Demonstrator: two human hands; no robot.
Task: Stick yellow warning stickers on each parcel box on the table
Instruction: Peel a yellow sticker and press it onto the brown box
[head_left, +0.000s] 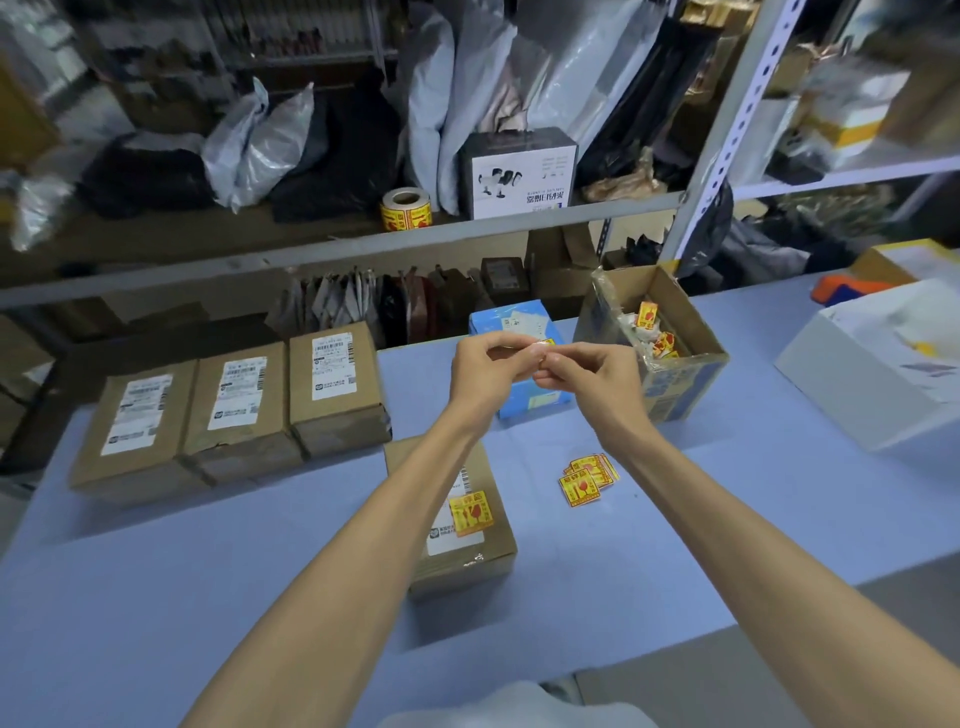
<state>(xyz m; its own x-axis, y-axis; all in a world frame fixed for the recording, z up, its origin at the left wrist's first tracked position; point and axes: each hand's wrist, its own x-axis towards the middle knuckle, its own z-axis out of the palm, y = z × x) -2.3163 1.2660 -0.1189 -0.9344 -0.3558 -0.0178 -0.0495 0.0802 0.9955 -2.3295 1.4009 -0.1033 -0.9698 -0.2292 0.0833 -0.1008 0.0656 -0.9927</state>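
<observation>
Matt cardboard parcel box (363, 413) (paper label (331, 366))

Both bare forearms stretched forward, converging. Left hand (480, 364) and right hand (587, 371) meet at the fingertips, fingers curled, pinching one small yellow paper sticker (545, 344) between them.

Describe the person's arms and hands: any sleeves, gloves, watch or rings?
The left forearm and right forearm are bare down to the frame's bottom, with no sleeve in view. The left hand and right hand wear no gloves, and no watch, bracelet or ring shows. A pale grey garment shows at the bottom edge.
</observation>
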